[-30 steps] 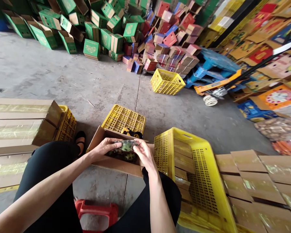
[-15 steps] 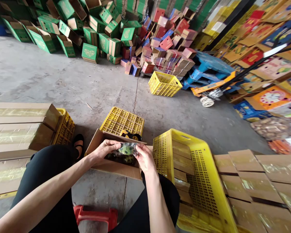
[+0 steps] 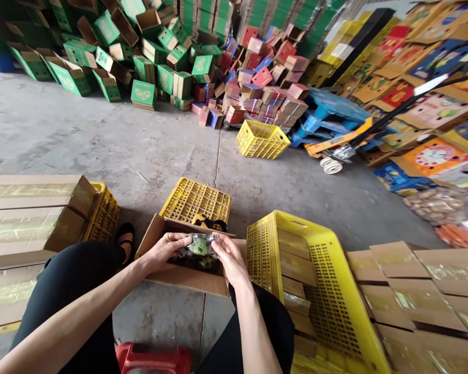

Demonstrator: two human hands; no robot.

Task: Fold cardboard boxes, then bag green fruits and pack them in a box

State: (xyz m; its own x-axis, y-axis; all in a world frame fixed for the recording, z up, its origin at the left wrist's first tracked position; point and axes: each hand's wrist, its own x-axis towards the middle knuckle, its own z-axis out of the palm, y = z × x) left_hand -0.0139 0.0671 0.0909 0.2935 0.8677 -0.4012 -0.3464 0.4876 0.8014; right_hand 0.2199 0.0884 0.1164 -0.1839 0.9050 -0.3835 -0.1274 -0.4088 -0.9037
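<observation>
Holding: one packet [image 3: 200, 245], green, in clear crinkled film, stretched level between both hands above an open box. Clock directions run from the packet, 12 o'clock pointing away from the person.

Left hand [image 3: 169, 246]: at 9 o'clock, thumb and fingers pinching the packet's near end. Right hand [image 3: 229, 254]: at 3 o'clock, thumb and fingers pinching the opposite end.

Box [image 3: 193, 278]: brown, flaps spread, directly beneath the hands. Green pieces [image 3: 205, 263] inside, partly covered by the packet; kind and count cannot be told.

Tape tool [image 3: 209, 222]: yellow and black, just beyond the box at 12 o'clock, on a yellow grid-faced crate [image 3: 197, 195].

Yellow basket [image 3: 331, 291]: between 3 and 4 o'clock, close beside the box, brown cartons [image 3: 296, 254] stacked within. More taped cartons [image 3: 407, 296] beyond it, same direction.

Long taped cartons [image 3: 27, 223]: at 9 o'clock, a yellow crate end showing behind. Sandalled foot [image 3: 125, 241]: same direction, nearer.

Red frame [image 3: 154, 358]: plastic, towards 7 o'clock, cut off by the lower edge.

Farther out: a lone yellow bin [image 3: 263, 145] at 1 o'clock, with heaped red and blue boxes [image 3: 257, 78] past it; green boxes [image 3: 144, 93] at 11; blue pallets [image 3: 327, 111] and an orange pallet jack [image 3: 337, 145] at 2.
</observation>
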